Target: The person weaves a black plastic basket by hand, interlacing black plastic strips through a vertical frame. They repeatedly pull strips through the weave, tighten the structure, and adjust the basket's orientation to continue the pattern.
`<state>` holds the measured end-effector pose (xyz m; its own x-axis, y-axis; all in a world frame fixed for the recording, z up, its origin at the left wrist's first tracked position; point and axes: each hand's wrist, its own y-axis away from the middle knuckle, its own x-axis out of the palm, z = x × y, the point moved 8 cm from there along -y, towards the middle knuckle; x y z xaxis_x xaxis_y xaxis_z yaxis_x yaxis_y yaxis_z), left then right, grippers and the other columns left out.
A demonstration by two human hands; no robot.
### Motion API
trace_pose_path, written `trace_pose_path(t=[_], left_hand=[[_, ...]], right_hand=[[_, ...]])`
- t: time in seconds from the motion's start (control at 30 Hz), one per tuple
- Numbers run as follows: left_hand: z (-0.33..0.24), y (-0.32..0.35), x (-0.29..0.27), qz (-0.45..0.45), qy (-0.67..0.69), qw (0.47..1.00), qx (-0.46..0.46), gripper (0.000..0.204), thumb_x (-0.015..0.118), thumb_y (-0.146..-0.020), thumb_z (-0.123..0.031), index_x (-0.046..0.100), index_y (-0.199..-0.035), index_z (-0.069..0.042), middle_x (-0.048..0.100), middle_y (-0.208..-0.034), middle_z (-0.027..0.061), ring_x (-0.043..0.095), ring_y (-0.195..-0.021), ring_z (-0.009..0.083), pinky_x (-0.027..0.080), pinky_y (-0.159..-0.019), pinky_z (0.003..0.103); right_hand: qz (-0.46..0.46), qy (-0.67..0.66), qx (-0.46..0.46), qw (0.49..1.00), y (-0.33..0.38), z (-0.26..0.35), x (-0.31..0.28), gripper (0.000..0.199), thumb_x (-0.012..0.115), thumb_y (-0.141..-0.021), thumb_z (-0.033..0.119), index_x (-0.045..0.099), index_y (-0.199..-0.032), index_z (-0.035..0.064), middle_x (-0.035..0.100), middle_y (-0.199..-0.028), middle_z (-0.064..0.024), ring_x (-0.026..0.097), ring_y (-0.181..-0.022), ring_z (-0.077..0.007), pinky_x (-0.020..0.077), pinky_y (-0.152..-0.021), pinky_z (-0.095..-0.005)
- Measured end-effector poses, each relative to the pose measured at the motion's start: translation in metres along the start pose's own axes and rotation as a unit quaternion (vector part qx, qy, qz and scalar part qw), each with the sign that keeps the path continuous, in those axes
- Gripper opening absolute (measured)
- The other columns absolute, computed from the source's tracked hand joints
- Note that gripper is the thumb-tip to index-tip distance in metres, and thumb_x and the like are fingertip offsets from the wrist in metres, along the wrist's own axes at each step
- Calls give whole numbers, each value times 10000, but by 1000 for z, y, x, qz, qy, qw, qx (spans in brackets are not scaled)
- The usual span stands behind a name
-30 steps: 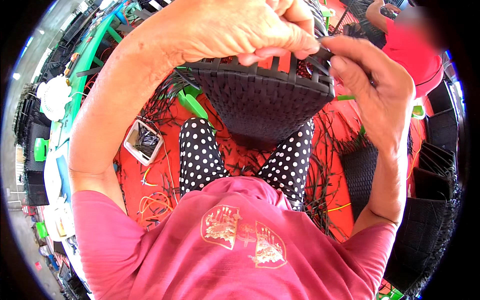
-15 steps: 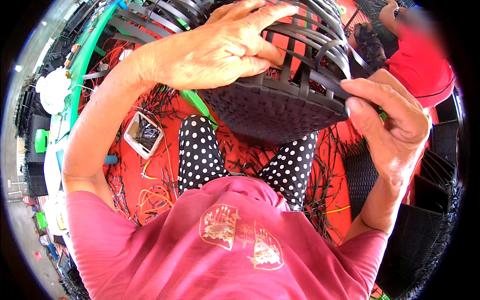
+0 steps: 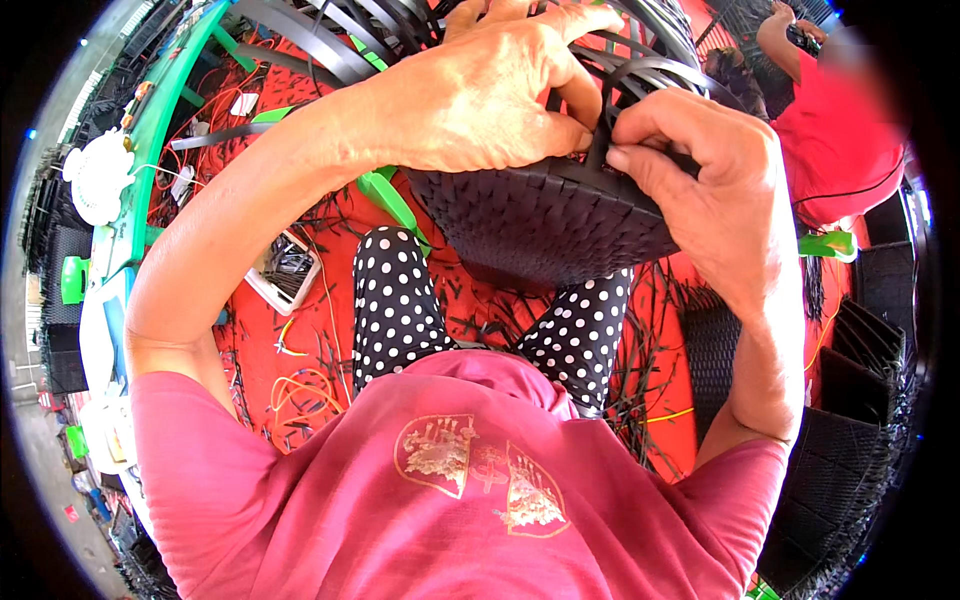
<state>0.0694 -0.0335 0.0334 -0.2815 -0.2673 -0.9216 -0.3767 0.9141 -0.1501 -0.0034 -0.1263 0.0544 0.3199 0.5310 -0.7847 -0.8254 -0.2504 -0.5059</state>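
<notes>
A half-woven black basket [image 3: 540,215] stands tilted above my knees, its lower wall tightly plaited. Loose flat black strips [image 3: 655,35] fan up and curve over from its upper edge. My left hand [image 3: 485,95] lies over that edge, thumb and one finger closed around a strip, the index stretched out across others. Close beside it, my right hand [image 3: 715,175] pinches a black strip between thumb and forefinger at the weave. The fingertips of both hands almost meet; the exact spot where the strips cross is partly hidden.
A white tray [image 3: 285,290] of strip pieces lies on the red floor, among scattered offcuts and orange cord [image 3: 305,390]. A green-edged table [image 3: 165,150] with a white fan [image 3: 98,177] is at left. Black woven panels [image 3: 835,480] stand right; a person in red [image 3: 840,130] sits far right.
My right hand has moved left and inward with the strip, from the basket's right corner to beside my left fingers. My left hand has shifted slightly right along the edge.
</notes>
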Motion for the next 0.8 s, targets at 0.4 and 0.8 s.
trace_pose_path(t=[0.4,0.8], left_hand=[[-3,28,-64,-152,108,973,138,238,557,-994,-164,570,-816,-6,530,-834,63,504,-1025,213,313,-1090,434],[17,60,-33,-210,-151,961,99,212,618,-918,-235,684,-998,-51,503,-1349,165,459,-1243,288,342,-1030,386]], right_hand=[[-20,-149,146,978,-19,27,6,279,640,-916,80,664,-1182,2,657,-727,-18,575,-533,-70,439,-502,-202],[-39,-28,-43,998,-32,27,14,150,638,-921,139,661,-957,-4,591,-634,-54,502,-503,-109,401,-501,-274]])
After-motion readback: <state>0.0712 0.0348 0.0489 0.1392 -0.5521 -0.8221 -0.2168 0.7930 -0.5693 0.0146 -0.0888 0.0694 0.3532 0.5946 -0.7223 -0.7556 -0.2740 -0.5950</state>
